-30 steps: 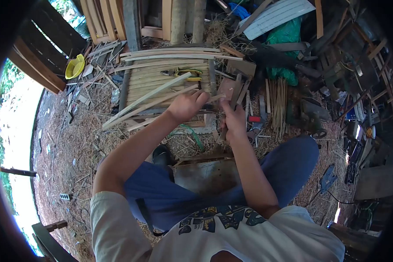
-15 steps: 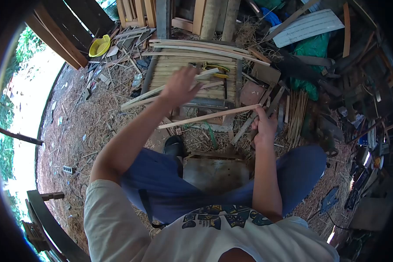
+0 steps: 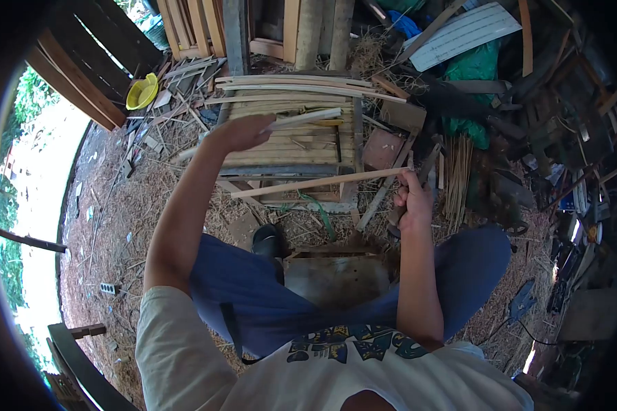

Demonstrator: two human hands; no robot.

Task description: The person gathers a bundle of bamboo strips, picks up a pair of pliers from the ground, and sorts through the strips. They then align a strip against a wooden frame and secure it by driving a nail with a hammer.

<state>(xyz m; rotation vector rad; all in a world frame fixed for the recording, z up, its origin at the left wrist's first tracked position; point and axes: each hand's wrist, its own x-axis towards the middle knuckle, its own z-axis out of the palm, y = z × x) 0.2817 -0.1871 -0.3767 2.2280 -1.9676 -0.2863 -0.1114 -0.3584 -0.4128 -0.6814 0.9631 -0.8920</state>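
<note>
My right hand (image 3: 416, 201) is closed around the right end of a long, thin wooden strip (image 3: 315, 182), which slants down to the left above the floor. A grey, blade-like piece (image 3: 430, 163) shows just behind that hand; I cannot tell whether the fingers hold it too. Farther forward, my left hand (image 3: 248, 133) is closed over a pale wooden strip (image 3: 308, 119). This one reaches past the fingers to the right and crosses the slatted wooden platform (image 3: 253, 156). Yellow-handled pliers (image 3: 322, 122) lie on the slats, partly covered by the strip.
Several long strips (image 3: 301, 85) lie along the platform's far edge. Ahead of my lap is a wooden block (image 3: 336, 279). A bundle of thin sticks (image 3: 458, 181) lies at the right, and a yellow basin (image 3: 142, 92) sits at the far left. Shavings and offcuts litter the floor.
My left hand has moved left and closed on the pale strip, which has shifted with it. My right hand still holds its strip. The view has shifted slightly.
</note>
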